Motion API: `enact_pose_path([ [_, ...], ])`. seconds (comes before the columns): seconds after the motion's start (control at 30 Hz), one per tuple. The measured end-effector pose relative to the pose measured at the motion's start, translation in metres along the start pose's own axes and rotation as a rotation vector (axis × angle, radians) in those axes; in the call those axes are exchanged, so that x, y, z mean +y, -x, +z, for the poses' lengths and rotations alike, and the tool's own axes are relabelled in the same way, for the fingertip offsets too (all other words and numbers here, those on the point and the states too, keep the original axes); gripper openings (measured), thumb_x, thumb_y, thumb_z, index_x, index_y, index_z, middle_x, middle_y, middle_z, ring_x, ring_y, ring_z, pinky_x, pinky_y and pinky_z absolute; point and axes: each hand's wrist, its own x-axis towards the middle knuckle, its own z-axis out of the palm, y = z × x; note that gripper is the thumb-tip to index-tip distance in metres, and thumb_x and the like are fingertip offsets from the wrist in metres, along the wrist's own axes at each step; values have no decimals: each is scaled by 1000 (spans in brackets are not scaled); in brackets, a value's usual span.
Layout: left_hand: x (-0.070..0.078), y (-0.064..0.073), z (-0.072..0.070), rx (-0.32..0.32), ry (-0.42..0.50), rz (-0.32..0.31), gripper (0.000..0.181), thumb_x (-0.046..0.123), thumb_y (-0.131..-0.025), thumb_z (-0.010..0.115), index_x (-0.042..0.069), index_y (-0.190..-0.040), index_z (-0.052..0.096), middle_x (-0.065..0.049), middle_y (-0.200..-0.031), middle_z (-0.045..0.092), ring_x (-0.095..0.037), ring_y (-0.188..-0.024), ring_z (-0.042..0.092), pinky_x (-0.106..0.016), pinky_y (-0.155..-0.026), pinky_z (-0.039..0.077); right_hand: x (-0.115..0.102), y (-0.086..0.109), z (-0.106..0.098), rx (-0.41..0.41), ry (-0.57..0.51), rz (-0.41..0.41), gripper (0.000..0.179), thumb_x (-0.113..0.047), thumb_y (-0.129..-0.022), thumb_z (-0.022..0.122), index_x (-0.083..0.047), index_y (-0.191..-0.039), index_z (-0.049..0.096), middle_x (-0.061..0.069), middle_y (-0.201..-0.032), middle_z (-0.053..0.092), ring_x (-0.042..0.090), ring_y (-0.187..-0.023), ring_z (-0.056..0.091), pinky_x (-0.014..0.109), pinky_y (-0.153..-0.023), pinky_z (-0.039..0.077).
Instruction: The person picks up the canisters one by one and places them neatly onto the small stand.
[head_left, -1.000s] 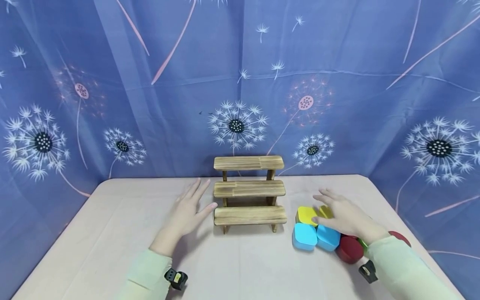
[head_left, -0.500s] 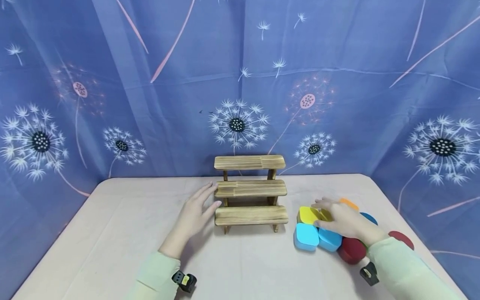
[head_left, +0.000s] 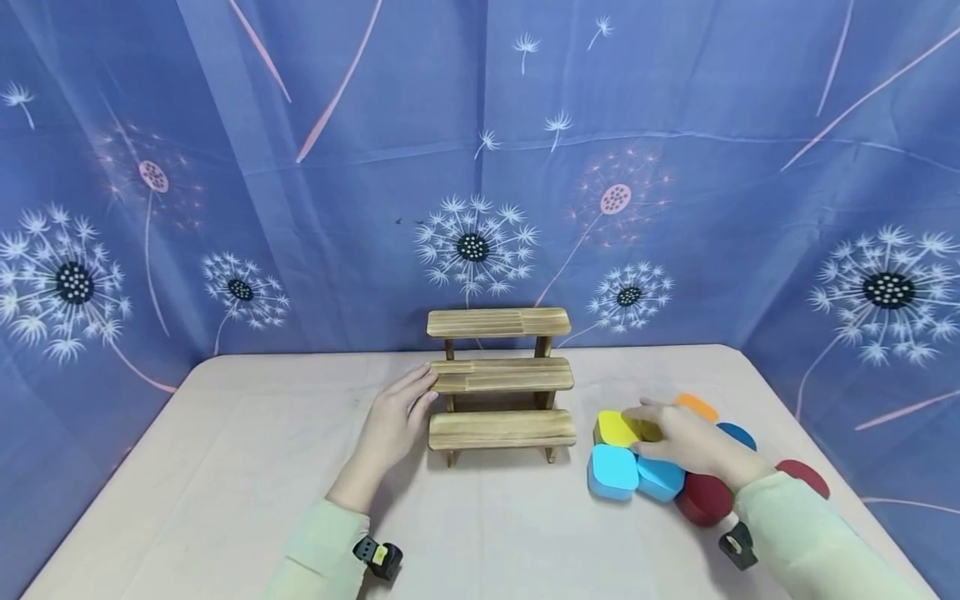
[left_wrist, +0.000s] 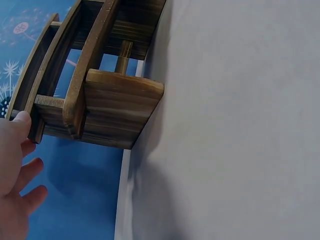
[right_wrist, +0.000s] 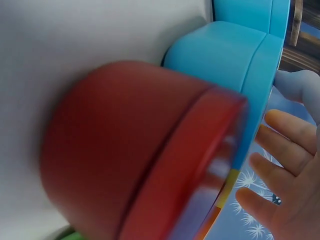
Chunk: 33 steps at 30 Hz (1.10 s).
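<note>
A three-tier wooden display rack point(head_left: 501, 429) stands near the back of the table. My left hand point(head_left: 390, 425) is at its left side and pinches the end of the middle tier; in the left wrist view the thumb point(left_wrist: 21, 120) lies on that end, with the lower fingers loose. My right hand point(head_left: 678, 435) hovers over a cluster of lidded containers, fingers spread and relaxed. Beneath and around it are a yellow rounded-square container point(head_left: 613, 428), a second yellow one partly hidden by the fingers, and light-blue ones point(head_left: 613, 473). A dark red round container point(right_wrist: 115, 145) fills the right wrist view.
Behind the right hand lie an orange container point(head_left: 697, 407) and a dark blue round one point(head_left: 737, 435). Another red one point(head_left: 802, 477) sits beyond the right sleeve, and a sliver of green point(right_wrist: 70, 234) shows. A blue dandelion-print cloth point(head_left: 330, 250) encloses the pale table point(head_left: 247, 467).
My left hand has moved right onto the rack's middle tier, its thumb closing toward the fingers. The right hand has come down and slightly nearer over the yellow containers.
</note>
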Motion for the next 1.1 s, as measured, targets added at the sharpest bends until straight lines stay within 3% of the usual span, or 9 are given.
enact_pose_path([
  [0.23, -3, -3, 6, 13, 13, -11, 30, 11, -91, 61, 2, -119, 64, -12, -130, 58, -30, -119, 56, -40, -101, 42, -1, -3, -1, 10, 15, -6, 50, -19, -81, 73, 2, -125, 59, 25, -128, 55, 47, -123, 46, 53, -93, 45],
  [0.5, -4, 3, 8, 0, 60, -75, 33, 13, -93, 59, 4, -125, 61, -9, -134, 55, -26, -122, 54, -37, -102, 41, -2, -12, -2, -25, 18, 5, 59, -25, -80, 75, -2, -130, 55, 22, -130, 55, 40, -113, 55, 54, -92, 46],
  [0.63, -3, 8, 9, -26, 92, -134, 35, 15, -95, 56, 7, -130, 57, -6, -138, 51, -24, -125, 52, -35, -103, 40, -1, -15, -2, -47, 9, -1, 62, -25, -82, 74, -4, -135, 51, 20, -133, 53, 41, -119, 50, 56, -94, 43],
  [0.8, -2, 9, 9, -57, 114, -154, 37, 15, -97, 52, 7, -134, 53, -4, -143, 46, -23, -127, 49, -34, -106, 37, -2, -18, 0, -58, -6, 4, 65, -21, -80, 75, -2, -137, 48, 21, -136, 50, 43, -123, 46, 56, -96, 42],
  [0.97, -1, 9, 8, -98, 153, -193, 39, 18, -99, 48, 9, -137, 49, -2, -146, 42, -22, -129, 47, -33, -107, 35, -3, -22, 3, -48, 5, 33, 65, -24, -77, 78, -1, -131, 52, 20, -127, 55, 33, -107, 56, 51, -90, 47],
  [1.1, -2, 10, 7, -100, 181, -222, 40, 22, -100, 47, 9, -137, 49, -1, -147, 41, -22, -130, 46, -32, -106, 35, -2, -26, 4, -28, -22, 35, 63, -26, -75, 79, 0, -125, 53, 16, -119, 57, 21, -90, 55, 40, -80, 51],
])
